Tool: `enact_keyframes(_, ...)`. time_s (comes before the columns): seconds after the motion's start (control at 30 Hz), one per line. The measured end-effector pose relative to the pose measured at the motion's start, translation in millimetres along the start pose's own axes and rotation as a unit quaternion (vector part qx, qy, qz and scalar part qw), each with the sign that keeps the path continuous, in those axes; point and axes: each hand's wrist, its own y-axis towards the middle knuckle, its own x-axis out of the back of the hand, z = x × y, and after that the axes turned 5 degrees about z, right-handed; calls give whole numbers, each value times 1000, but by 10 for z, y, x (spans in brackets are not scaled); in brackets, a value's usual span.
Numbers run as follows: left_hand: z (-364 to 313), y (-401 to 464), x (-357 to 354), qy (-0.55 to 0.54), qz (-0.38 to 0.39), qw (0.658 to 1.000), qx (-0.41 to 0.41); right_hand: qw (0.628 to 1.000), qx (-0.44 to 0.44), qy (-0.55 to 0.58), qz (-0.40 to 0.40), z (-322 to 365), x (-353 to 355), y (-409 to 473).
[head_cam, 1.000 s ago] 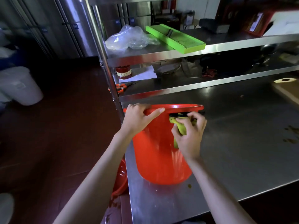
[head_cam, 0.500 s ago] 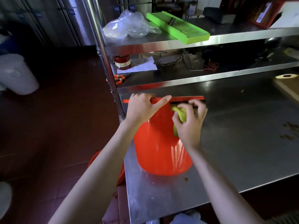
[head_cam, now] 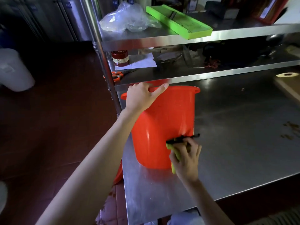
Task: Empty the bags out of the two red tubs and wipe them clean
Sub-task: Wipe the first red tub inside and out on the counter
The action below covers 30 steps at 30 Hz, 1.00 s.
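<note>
Evidently wiping, the left hand (head_cam: 141, 96) curled over the tall red plastic tub's (head_cam: 164, 127) rim while the right hand (head_cam: 186, 157) pinched a yellow-green cloth (head_cam: 174, 149) low on its wall, unwiped sides likely next.

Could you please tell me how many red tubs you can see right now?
2. One red tub stands on the steel table; a second tub shows only as a red edge below the table's left side, mostly hidden.

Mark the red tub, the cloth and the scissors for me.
red tub (head_cam: 162, 120): head view, on its outer side wall.
cloth (head_cam: 177, 154): head view, on the yellow-green fold between the right hand's fingers.
scissors (head_cam: 117, 75): head view, on the orange handles, lower shelf.
</note>
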Motion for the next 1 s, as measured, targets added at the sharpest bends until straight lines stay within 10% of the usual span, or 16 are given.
enact_keyframes(0.43, -88, -292, 72, 37, 46, 987, -152, 993, 17, 18, -113, 68, 422, 1282)
enact_keyframes(0.7, 77, -224, -44, -29, 24, 999, -27, 984, -92, 62, -139, 107, 418, 1365)
enact_keyframes(1.0, -81, -104, -167, -41, -10, 999, 26, 999, 20, -24, -27, -43, 187, 72)
